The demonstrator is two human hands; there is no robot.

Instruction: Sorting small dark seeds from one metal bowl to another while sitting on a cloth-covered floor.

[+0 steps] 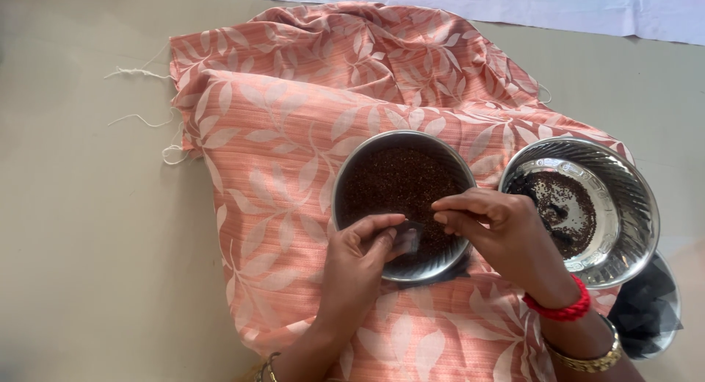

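Observation:
A steel bowl filled with small dark brown seeds rests on a peach cloth with a pale leaf print. My left hand rests on the bowl's near rim, fingers curled inward over the seeds. My right hand reaches over the near right rim, its fingertips pinched together just above the seeds. Whether any seeds lie between the fingers cannot be seen. A larger ribbed steel bowl to the right holds a thin layer of the same dark seeds.
The cloth lies rumpled on a beige floor, with loose white threads at its left edge. A white sheet runs along the top. A third steel vessel with something dark inside sits at the lower right.

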